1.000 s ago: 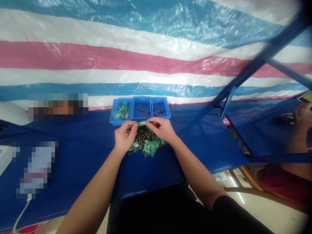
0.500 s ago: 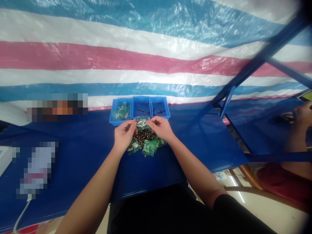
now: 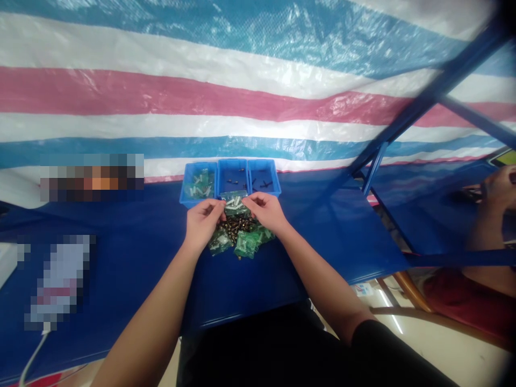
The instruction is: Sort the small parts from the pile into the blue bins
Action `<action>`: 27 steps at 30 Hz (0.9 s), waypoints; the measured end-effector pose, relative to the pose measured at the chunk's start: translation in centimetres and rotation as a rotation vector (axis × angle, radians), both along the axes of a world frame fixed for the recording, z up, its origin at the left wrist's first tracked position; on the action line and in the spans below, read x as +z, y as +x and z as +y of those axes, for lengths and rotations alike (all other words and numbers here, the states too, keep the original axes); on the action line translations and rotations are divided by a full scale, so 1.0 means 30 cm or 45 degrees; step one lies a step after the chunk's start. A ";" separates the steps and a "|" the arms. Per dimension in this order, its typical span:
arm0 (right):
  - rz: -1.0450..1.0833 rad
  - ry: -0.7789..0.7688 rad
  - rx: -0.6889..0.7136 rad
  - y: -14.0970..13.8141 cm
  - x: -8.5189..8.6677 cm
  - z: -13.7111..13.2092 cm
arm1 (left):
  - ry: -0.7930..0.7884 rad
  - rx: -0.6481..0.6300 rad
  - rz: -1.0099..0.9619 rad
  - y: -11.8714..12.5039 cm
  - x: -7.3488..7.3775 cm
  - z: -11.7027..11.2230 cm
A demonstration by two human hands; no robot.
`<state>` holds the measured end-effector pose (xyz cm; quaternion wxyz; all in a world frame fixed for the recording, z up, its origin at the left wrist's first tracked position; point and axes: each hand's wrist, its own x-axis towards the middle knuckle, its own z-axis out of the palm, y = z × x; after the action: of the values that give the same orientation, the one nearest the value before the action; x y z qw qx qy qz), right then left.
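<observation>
Over the blue table (image 3: pixel 322 231), just in front of three blue bins (image 3: pixel 217 181) and above a heap of green bags and dark screws (image 3: pixel 243 241), held between left hand (image 3: pixel 201 223) and right hand (image 3: pixel 266 210) a small clear bag (image 3: pixel 236 202), fingers of both pinched shut on its ends.

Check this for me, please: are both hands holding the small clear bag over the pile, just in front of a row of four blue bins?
Not quite: the head view shows a row of three blue bins, not four. The rest holds: the left hand and the right hand hold the small clear bag over the pile of green bags and dark screws, just in front of the bins.
</observation>
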<state>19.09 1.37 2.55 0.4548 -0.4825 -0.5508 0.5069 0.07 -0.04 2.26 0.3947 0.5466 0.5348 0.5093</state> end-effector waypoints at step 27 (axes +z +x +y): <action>0.136 -0.079 0.027 0.002 0.000 0.001 | -0.002 0.015 -0.100 0.010 -0.005 0.001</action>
<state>19.15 1.40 2.55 0.4629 -0.4628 -0.5150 0.5535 0.36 -0.02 2.11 0.4129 0.5228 0.5224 0.5323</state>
